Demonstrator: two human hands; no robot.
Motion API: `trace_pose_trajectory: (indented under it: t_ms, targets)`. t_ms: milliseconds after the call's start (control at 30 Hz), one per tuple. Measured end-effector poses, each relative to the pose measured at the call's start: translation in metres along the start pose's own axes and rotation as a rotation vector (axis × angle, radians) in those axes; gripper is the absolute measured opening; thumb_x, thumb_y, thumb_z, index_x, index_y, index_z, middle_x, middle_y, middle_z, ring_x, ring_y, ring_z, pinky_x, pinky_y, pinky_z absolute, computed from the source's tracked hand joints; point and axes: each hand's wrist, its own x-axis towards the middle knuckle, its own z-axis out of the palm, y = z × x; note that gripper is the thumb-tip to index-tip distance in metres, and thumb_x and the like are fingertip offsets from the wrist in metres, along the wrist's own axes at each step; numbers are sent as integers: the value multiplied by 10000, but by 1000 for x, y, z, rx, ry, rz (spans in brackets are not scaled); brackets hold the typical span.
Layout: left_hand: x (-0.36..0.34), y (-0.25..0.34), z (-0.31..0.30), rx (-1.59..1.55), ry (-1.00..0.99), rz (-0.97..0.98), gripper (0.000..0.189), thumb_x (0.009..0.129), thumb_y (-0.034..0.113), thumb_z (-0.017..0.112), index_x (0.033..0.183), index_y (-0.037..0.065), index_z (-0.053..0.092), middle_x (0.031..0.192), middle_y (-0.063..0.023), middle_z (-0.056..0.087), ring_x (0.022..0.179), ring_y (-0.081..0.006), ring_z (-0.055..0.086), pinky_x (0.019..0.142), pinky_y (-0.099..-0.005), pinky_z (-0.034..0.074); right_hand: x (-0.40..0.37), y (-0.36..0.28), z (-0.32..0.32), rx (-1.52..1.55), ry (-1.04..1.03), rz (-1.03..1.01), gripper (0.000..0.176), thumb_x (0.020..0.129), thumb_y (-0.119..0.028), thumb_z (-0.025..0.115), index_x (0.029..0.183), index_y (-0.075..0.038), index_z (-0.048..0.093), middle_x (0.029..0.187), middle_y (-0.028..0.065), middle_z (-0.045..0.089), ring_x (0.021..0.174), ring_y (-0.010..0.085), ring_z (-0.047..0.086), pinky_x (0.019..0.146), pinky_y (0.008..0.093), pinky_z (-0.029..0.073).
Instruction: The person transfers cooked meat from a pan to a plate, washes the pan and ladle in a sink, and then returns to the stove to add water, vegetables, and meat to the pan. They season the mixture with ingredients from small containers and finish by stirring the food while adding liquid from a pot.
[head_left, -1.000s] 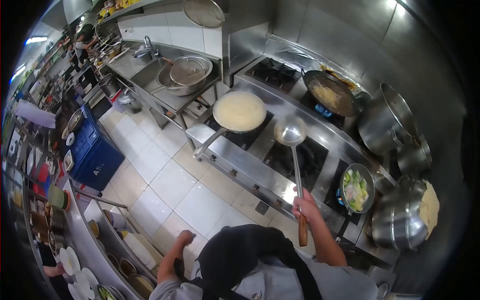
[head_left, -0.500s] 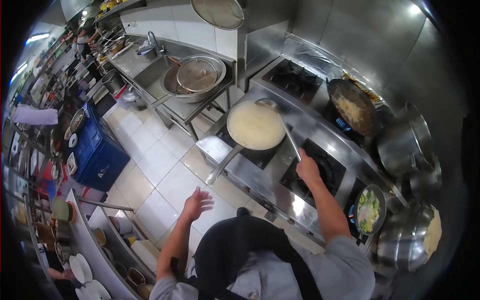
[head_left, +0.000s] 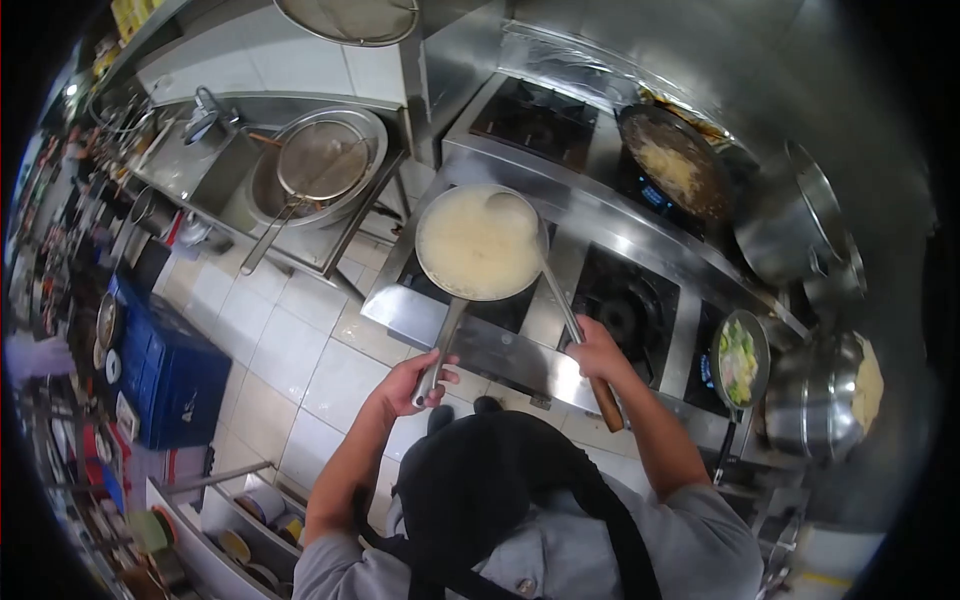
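Observation:
My left hand [head_left: 402,385] is closed around the end of the long metal handle of a pan [head_left: 453,325] on the near-left burner. Pale, creamy, steaming liquid [head_left: 475,250] fills this pan. In my right hand [head_left: 597,352] is a ladle [head_left: 560,292] with a metal shaft and a wooden handle end sticking out below my fist. The ladle's bowl dips into the liquid near the pan's right rim and is partly submerged.
At the back right, a dark wok [head_left: 705,195] holds pale food over a burner. A small frying pan [head_left: 763,350] with green vegetables is at right, near large steel pots [head_left: 780,245]. On the left are a steel basin [head_left: 375,135] with strainers, a sink [head_left: 222,185] and a blue cooler [head_left: 180,380].
My left hand has moved from the air onto the pan's handle and closed on it. The ladle's bowl has shifted within the liquid, and my right hand now grips closer to its wooden end.

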Motion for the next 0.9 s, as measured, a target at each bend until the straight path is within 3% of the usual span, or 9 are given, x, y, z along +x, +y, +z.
trace_pose_trajectory:
  t_ms: [67,200,267,467,600,700,800,867,900]
  targets:
    - [2,4,-2,2,-5,-35,394,992,409,453,1181,67,506,912,-107,617,530,-147,500,446,-272,397,-2,-3,9,-80,42,-125,262,734,-45,564,980,17,503,712,114,508,517,204,555,417,366,457]
    - [4,8,3,29,8,-78,361,997,410,440,1099,76,534,825,-89,584,482,-126,446,422,-266,334,-24,-38,35,-70,96,-8,253,736,-36,548,985,8,542,692,83,490,550,186,546,492,347,470]
    - [4,6,0,17,-7,-72,356,996,404,445,1079,69,530,806,-84,579,481,-131,445,423,-272,334,-29,-47,43,112,37,172,294,741,-8,526,1034,9,541,698,67,489,532,170,528,464,330,443]
    - [6,7,2,13,1,-87,344,992,397,459,1034,62,523,737,-61,542,485,-139,429,419,-276,328,-46,-41,51,480,-112,230,396,750,0,542,1144,15,510,665,56,474,493,141,526,406,314,415]
    - [4,8,4,-1,-9,-88,333,989,397,465,1015,69,518,708,-51,522,482,-140,417,416,-274,323,-73,-58,65,239,-12,208,434,750,-2,538,1182,6,509,652,48,483,449,137,501,411,313,412]
    - [5,8,3,-31,-28,-104,327,988,398,469,977,75,515,689,-45,510,480,-139,410,412,-273,315,-85,-66,66,186,21,160,282,738,27,513,1017,-13,529,669,43,466,512,118,518,410,286,380]
    - [5,7,4,-63,-39,-110,322,989,397,469,938,81,508,667,-39,492,478,-134,401,409,-269,307,-76,-53,60,36,97,136,342,741,-1,536,1082,6,536,716,130,562,553,224,602,484,343,458]
    - [3,7,6,-74,-29,-104,313,993,393,464,924,89,501,646,-31,476,471,-125,390,399,-264,295,-52,-22,52,-440,402,-372,589,721,-34,554,1303,-4,476,841,279,641,727,419,656,671,460,516]
    - [3,7,6,-75,-27,-99,313,993,393,464,924,89,501,646,-31,476,471,-125,390,399,-264,295,-47,-35,48,-480,402,-169,607,732,-47,552,1330,-14,458,957,343,616,918,486,605,828,504,477]
